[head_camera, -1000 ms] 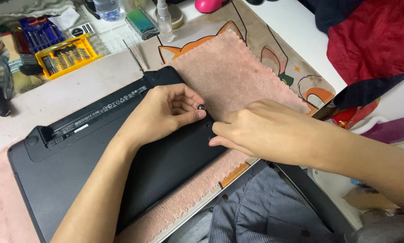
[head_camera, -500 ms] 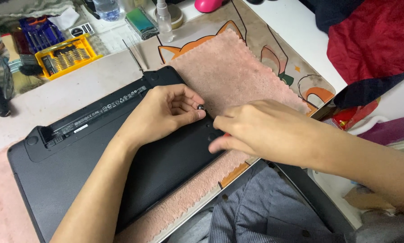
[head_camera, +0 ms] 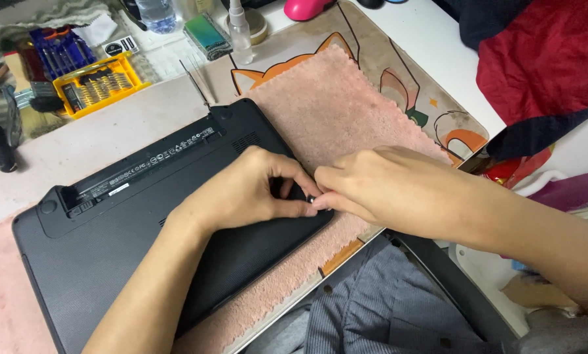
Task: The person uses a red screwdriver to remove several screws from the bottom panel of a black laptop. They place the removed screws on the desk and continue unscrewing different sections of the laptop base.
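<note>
A black laptop lies upside down on a pink towel. My left hand rests on the laptop's near right corner, thumb and forefinger pinched on a small dark round piece. From the right, my right hand reaches in with its fingers drawn together. Their tips meet the left fingertips at that same piece. The laptop's corner under the fingers is hidden, and whether the right fingers grip the piece does not show.
A yellow tray of screwdriver bits and a blue tool case sit at the back left. Thin tweezers, a small spray bottle and a cat-pattern desk mat lie behind the towel. Red and dark cloth is piled at the right.
My right hand has slid left until its fingertips meet the left hand's. The left fingers have curled tighter around the small piece at the laptop's corner.
</note>
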